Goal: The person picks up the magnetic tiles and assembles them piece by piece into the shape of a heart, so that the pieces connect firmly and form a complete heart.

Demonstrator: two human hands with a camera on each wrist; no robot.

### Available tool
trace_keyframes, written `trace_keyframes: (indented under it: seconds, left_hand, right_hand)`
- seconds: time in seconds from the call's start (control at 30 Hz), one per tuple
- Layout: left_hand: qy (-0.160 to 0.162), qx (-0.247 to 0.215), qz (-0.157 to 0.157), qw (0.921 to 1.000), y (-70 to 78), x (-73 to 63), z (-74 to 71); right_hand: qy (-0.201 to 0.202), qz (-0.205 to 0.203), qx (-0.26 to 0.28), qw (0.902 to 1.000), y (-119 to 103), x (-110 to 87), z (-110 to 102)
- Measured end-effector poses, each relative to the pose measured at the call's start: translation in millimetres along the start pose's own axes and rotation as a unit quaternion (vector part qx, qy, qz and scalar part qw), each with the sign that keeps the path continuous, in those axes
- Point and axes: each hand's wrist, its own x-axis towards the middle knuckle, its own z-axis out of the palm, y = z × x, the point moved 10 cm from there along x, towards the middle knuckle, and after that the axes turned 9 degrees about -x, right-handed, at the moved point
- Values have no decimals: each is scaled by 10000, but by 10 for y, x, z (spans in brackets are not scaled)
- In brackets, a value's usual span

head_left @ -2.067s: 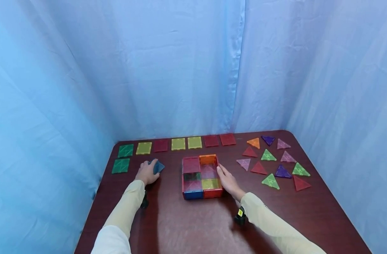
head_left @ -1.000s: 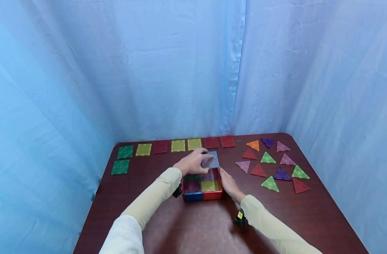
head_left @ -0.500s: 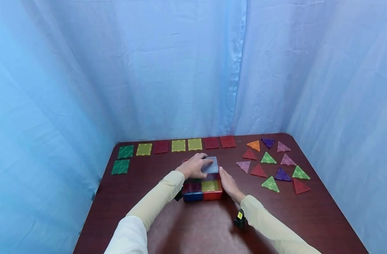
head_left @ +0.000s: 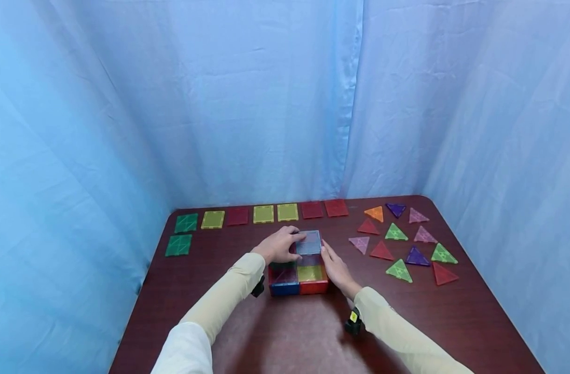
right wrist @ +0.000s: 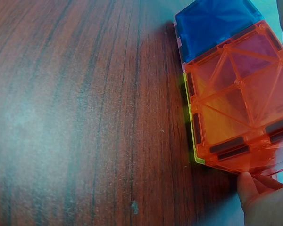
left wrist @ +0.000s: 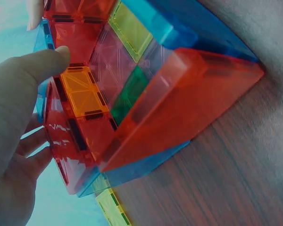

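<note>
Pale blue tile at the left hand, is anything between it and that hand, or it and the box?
Nothing visible: the left hand touches the pale blue tile, over the far right of the box; the right hand is at the box's side, not between.

Cream sleeves (head_left: 219, 296) — black wrist cameras (head_left: 353, 323)

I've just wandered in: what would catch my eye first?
Most likely the open box of translucent multicoloured plastic tiles in the middle of the dark red-brown table, with the person's left grip touching a pale-blue square plastic tile at the box's far right and their right grip against the box's right side. Then come see-through plastic triangles scattered at the right, and coloured square plastic tiles along the far edge.
</note>
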Motion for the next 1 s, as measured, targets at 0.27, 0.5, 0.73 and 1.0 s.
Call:
trace_keyframes:
  seconds: [0.27, 0.5, 0.73, 1.0]
  left_hand:
    - [-37, 293, 170, 9994, 12, -11, 8]
    - [262, 420, 508, 9975, 57, -19, -9]
    - [1053, 17, 491, 9932, -230, -212, -139]
    - [2403, -231, -1531, 9583, -1446, -800, -631]
  right_hand:
    - [-76, 53, 120, 9999, -6, -8, -1]
    - [33, 75, 29, 10000, 3, -6, -44]
    - [53, 18, -46, 10000, 4, -12, -52]
    - [43, 30, -75, 10000, 28, -14, -42]
